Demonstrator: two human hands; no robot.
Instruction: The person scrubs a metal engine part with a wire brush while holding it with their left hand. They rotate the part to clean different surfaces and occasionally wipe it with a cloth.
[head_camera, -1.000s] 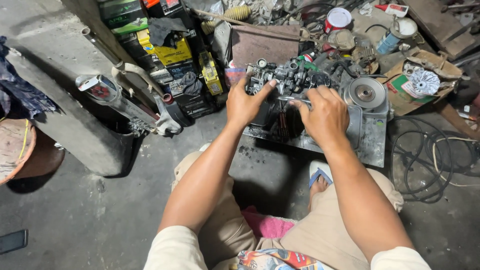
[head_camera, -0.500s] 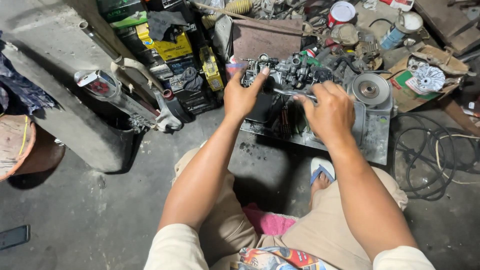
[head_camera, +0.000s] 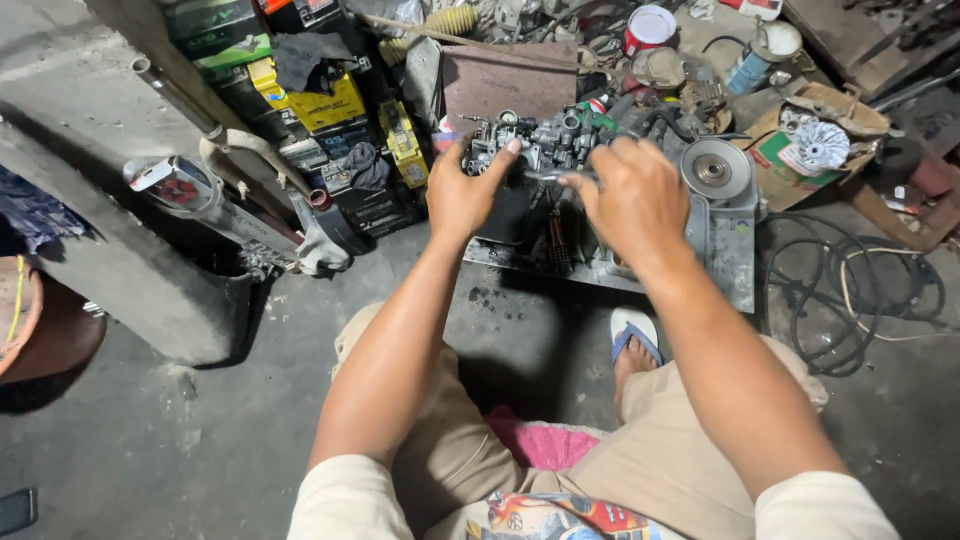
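Observation:
A grimy metal engine assembly rests on a steel plate on the floor in front of me. My left hand steadies the assembly's left side, thumb up against it. My right hand is closed round a thin metal tool that points left into the assembly. A round grey disc sits on the plate just right of my right hand.
Yellow and black batteries are stacked at the back left beside a chrome exhaust pipe. A red can, a cardboard box with a white fan part and coiled cables lie to the right. My sandalled foot rests below the plate.
Both hands have lifted slightly off the assembly. My right hand now holds the thin tool out toward the left hand.

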